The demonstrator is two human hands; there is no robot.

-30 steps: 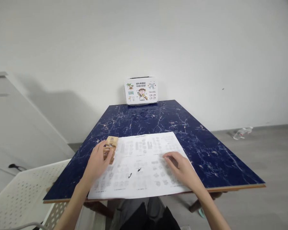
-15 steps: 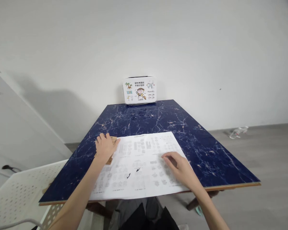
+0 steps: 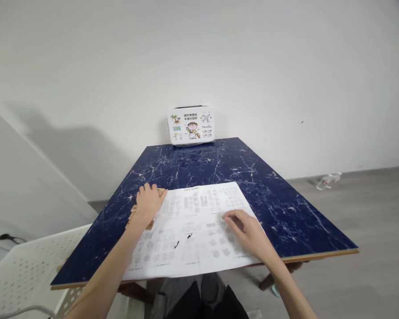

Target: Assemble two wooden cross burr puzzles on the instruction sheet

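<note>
A large white printed sheet (image 3: pixel 199 221) lies over the near part of the table, with two small black marks (image 3: pixel 176 244) near its middle. At its left edge, my left hand (image 3: pixel 148 201) spreads across several light-brown wooden pieces (image 3: pixel 150 225), thumb on the right side and fingers curled over the far end. The hand hides most of these pieces, so their full shape cannot be made out. On the sheet's right half rests my right hand (image 3: pixel 248 230), loosely curved, a gap between thumb and forefinger and nothing held.
The dark blue marbled table (image 3: pixel 199 164) runs to the wall. A white case (image 3: pixel 191 126) with cartoon prints stands upright at its far end. At left is a white perforated surface (image 3: pixel 23 261); a clear plastic bottle (image 3: pixel 328 180) lies on the floor at right.
My left hand has shifted slightly, and more of the wooden pieces shows left of the wrist. The right hand keeps its place on the sheet. The view has moved a little.
</note>
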